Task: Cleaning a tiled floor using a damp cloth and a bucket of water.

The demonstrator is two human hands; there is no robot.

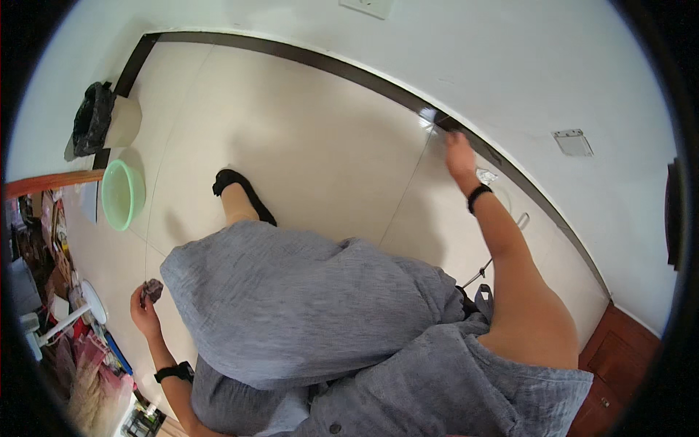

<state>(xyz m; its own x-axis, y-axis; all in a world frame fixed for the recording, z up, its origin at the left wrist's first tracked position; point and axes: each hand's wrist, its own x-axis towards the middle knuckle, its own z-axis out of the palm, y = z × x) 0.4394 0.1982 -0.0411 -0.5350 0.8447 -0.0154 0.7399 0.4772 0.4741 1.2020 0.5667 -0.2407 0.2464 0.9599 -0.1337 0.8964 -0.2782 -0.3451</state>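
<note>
My left hand [145,315], out to the left side, is closed on a small crumpled, mottled brown-purple bundle [151,290]; whether it is cloth cannot be made out. My right arm stretches forward to the foot of the wall, where my right hand [460,158] is close to the dark baseboard [378,80]. Its fingers are smeared, so what they hold, if anything, does not show. Just past the fingertips is a bright shiny patch [428,116] at the baseboard. A crumpled clear wrapper [486,175] lies beside my right wrist.
At the left stand a bin with a black bag [93,120] and a pale green basin [122,195]. Clutter and a white fan-like stand [76,317] fill the lower left. A thin cable [523,220] lies near the right wall. Reddish wooden furniture [619,364] is at the lower right.
</note>
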